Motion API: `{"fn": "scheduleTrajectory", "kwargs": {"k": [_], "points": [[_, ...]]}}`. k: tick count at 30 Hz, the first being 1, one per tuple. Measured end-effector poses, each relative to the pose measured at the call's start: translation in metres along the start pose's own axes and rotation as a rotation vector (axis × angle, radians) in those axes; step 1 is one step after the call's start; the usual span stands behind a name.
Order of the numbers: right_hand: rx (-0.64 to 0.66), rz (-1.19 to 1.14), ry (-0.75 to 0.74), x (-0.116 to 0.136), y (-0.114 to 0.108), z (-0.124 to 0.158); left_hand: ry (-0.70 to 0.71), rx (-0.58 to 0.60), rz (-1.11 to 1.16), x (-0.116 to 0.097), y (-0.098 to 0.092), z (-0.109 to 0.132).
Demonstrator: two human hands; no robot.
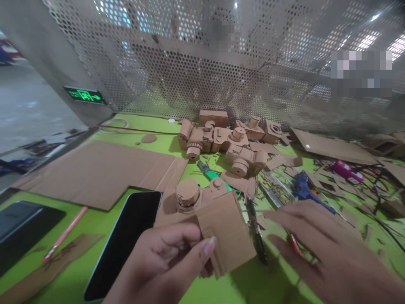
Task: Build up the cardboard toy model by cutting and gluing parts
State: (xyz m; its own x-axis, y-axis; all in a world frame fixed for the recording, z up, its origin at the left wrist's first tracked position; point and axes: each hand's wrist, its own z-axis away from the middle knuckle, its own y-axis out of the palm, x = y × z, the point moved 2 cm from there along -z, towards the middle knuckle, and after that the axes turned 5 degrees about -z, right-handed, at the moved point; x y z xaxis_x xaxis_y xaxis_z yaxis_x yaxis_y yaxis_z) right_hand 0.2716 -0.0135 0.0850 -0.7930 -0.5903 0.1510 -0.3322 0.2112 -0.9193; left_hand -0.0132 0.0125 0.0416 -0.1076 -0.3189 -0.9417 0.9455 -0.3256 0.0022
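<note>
- The cardboard camera [218, 219] is held just above the near edge of the green table [95, 219]. Its round lens barrel points up and left, and its flat body panel faces the viewer.
- The left hand [164, 261] is closed on the model's lower left corner, with the thumb pressed across the front and the fingers curled behind. Corrugated board creases easily, so a pinch on the solid body rather than on the glued lens looks safest.
- The right hand [325, 245] lies palm down with its fingers stretched out and grips nothing I can make out. It is blurred, and I cannot tell whether the fingertips touch the table.
- A dark-handled tool [257, 238] lies just beside the model, between the two hands, with something red under the right fingers. Its blade end is hard to read, so taking it by the handle seems wise.
- A phone [126, 240] lies face up just left of the model, close enough that a dropped piece or blade could strike it.
- Farther out lie a green knife [215, 175], a blue glue gun [303, 190] among offcuts, and a large cardboard sheet [98, 173].
- More cardboard models [218, 141] stand at the back, by the perforated screen.
</note>
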Motion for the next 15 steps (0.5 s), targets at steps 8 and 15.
{"fn": "scheduleTrajectory", "kwargs": {"k": [8,15], "points": [[0.37,0.096,0.516,-0.092,0.01,0.105,0.004,-0.007,0.08,-0.003,0.0,-0.004],[0.309,0.1,0.711,-0.086,0.013,0.097,-0.035,0.049,0.205,-0.012,0.002,-0.002]]}}
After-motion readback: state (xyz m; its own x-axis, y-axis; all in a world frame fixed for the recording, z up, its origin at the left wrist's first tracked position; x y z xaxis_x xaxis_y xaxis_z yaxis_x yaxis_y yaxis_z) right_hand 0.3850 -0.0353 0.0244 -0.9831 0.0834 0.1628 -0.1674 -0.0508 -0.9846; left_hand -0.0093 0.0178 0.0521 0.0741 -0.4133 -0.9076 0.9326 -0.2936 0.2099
